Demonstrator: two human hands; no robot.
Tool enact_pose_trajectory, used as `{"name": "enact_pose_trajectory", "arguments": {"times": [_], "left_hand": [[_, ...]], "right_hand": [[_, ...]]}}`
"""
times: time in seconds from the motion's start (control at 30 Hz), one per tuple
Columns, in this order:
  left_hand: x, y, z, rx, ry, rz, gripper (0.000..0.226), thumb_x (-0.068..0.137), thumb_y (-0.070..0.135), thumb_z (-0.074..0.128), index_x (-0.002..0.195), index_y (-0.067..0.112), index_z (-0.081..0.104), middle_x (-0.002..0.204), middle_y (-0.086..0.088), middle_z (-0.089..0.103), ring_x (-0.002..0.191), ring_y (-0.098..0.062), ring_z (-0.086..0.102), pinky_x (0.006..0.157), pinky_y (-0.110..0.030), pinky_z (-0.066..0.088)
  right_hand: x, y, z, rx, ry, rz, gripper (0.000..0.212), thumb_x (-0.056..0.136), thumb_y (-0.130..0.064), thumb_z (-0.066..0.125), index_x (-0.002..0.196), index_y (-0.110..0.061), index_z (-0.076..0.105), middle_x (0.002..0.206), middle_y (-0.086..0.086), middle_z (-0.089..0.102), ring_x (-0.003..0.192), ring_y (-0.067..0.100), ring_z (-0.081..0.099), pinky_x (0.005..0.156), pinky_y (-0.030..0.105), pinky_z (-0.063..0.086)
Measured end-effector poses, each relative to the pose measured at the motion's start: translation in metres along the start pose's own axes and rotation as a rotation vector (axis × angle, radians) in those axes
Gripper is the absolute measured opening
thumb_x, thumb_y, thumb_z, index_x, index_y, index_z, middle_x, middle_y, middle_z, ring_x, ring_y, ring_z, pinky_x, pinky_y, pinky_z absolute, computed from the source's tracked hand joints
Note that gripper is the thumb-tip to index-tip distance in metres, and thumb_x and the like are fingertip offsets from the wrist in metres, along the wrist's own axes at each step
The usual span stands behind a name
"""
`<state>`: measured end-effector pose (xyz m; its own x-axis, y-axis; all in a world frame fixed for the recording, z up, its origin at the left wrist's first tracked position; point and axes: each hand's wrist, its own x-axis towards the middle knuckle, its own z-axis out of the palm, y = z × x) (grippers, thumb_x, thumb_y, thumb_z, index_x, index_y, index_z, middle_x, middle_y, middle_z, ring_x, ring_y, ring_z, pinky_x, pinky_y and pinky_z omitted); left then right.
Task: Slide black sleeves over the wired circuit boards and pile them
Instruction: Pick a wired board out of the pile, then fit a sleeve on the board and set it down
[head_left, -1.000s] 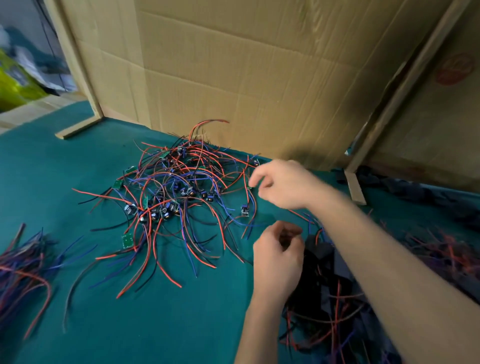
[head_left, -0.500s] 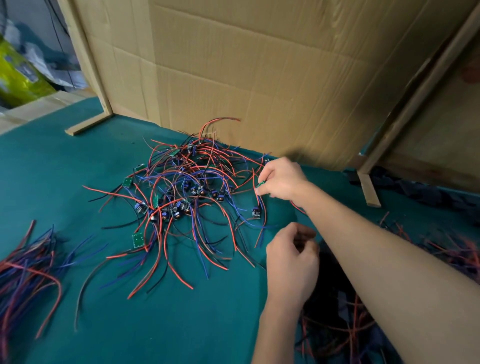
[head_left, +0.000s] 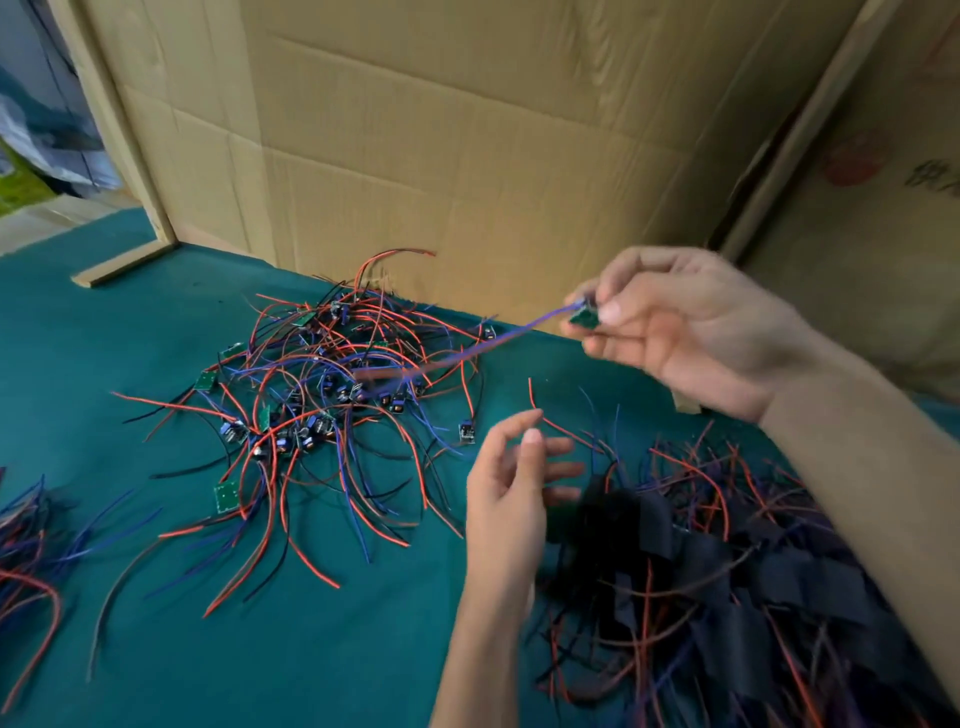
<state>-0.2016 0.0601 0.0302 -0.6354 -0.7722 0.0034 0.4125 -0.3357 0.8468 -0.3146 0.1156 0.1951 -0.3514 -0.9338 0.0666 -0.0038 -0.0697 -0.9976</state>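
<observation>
My right hand (head_left: 691, 327) is raised above the table and pinches a small green circuit board (head_left: 584, 318) between thumb and fingers. Its blue and red wires (head_left: 457, 358) trail down and left, blurred, toward the heap of bare wired boards (head_left: 322, 405) on the green cloth. Lower down, my left hand (head_left: 511, 499) hovers with relaxed, spread fingers and holds nothing. It sits at the left edge of a pile of black sleeves and sleeved boards (head_left: 727, 571) at the right.
A cardboard wall (head_left: 467, 145) stands behind the heap, with a wooden strut (head_left: 789, 135) at the right. Another bundle of red and blue wires (head_left: 26, 561) lies at the left edge. Green cloth (head_left: 337, 649) covers the table in front.
My right hand has lifted a board out of the heap, up and to the right, its wires trailing. My left hand has opened its fingers from a closed pinch.
</observation>
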Motion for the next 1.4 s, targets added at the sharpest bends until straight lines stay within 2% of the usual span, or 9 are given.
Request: {"name": "enact_pose_trajectory", "arguments": {"times": [0.13,0.27,0.4,0.53,0.8,0.87,1.0,1.2,1.4], "left_hand": [[-0.005,0.017,0.001,-0.292,-0.205,-0.246,0.043,0.084,0.054,0.051,0.08,0.022,0.08,0.079,-0.015,0.074,0.057,-0.018,0.068,0.048,-0.021,0.051],[-0.006,0.009,0.0,-0.192,-0.268,-0.215,0.024,0.084,0.033,0.063,0.086,0.017,0.081,0.071,-0.005,0.07,0.061,-0.014,0.069,0.052,-0.018,0.054],[-0.003,0.003,-0.004,-0.169,-0.268,-0.226,0.034,0.083,0.015,0.063,0.113,-0.001,0.07,0.095,-0.017,0.076,0.068,-0.015,0.072,0.057,-0.018,0.056],[-0.001,-0.003,-0.003,-0.109,-0.236,-0.251,0.037,0.082,0.013,0.063,0.114,-0.004,0.063,0.104,-0.021,0.075,0.071,-0.015,0.073,0.054,-0.017,0.055],[0.002,-0.012,-0.008,0.04,-0.202,-0.234,0.044,0.079,0.019,0.07,0.117,0.0,0.059,0.108,-0.016,0.075,0.074,-0.021,0.074,0.046,-0.018,0.047],[0.002,-0.012,-0.008,0.031,-0.198,-0.236,0.043,0.079,0.019,0.07,0.116,0.0,0.06,0.108,-0.016,0.075,0.075,-0.021,0.075,0.047,-0.018,0.048],[0.002,-0.012,-0.008,-0.006,-0.178,-0.239,0.039,0.079,0.017,0.07,0.113,0.0,0.059,0.107,-0.017,0.075,0.078,-0.022,0.075,0.05,-0.018,0.051],[0.001,-0.012,-0.008,-0.029,-0.171,-0.232,0.034,0.078,0.017,0.07,0.108,0.001,0.06,0.107,-0.017,0.075,0.082,-0.025,0.075,0.055,-0.019,0.053],[0.0,-0.01,-0.008,-0.035,-0.187,-0.228,0.028,0.078,0.016,0.071,0.101,0.004,0.061,0.106,-0.017,0.075,0.079,-0.023,0.075,0.055,-0.02,0.055]], "right_hand": [[-0.028,0.043,-0.003,-0.554,-0.031,0.053,0.034,0.072,0.024,0.069,0.079,-0.009,0.071,0.091,0.018,0.078,0.077,0.021,0.069,0.075,0.034,0.056],[-0.034,0.062,-0.006,-0.749,-0.034,0.05,0.026,0.072,0.013,0.068,0.082,-0.011,0.07,0.075,0.008,0.076,0.061,0.016,0.07,0.065,0.034,0.056],[-0.023,0.053,-0.035,-0.819,-0.012,0.084,0.023,0.075,-0.003,0.083,0.085,-0.022,0.074,0.088,-0.004,0.078,0.084,0.005,0.072,0.079,0.022,0.055],[0.01,0.051,-0.113,-1.093,0.31,0.205,0.013,0.08,-0.014,0.081,0.089,-0.022,0.078,0.09,-0.003,0.077,0.09,0.012,0.069,0.076,0.024,0.045],[0.036,0.106,-0.232,-1.327,0.491,0.703,0.049,0.098,-0.017,0.063,0.146,-0.018,0.055,0.155,0.008,0.049,0.143,0.031,0.044,0.11,0.029,0.04],[0.036,0.116,-0.239,-1.342,0.538,0.689,0.044,0.098,-0.016,0.063,0.141,-0.02,0.059,0.154,0.009,0.05,0.142,0.033,0.044,0.111,0.033,0.041],[0.031,0.121,-0.246,-1.367,0.719,0.602,0.003,0.091,-0.014,0.074,0.089,-0.016,0.074,0.126,0.017,0.068,0.12,0.037,0.061,0.099,0.039,0.054],[0.021,0.121,-0.243,-1.378,0.742,0.618,0.027,0.079,-0.022,0.089,0.094,-0.002,0.076,0.11,0.022,0.072,0.109,0.036,0.066,0.091,0.041,0.058],[0.007,0.106,-0.228,-1.326,0.693,0.622,0.033,0.069,-0.018,0.094,0.093,-0.015,0.072,0.112,0.013,0.069,0.105,0.031,0.065,0.084,0.033,0.054]]}}
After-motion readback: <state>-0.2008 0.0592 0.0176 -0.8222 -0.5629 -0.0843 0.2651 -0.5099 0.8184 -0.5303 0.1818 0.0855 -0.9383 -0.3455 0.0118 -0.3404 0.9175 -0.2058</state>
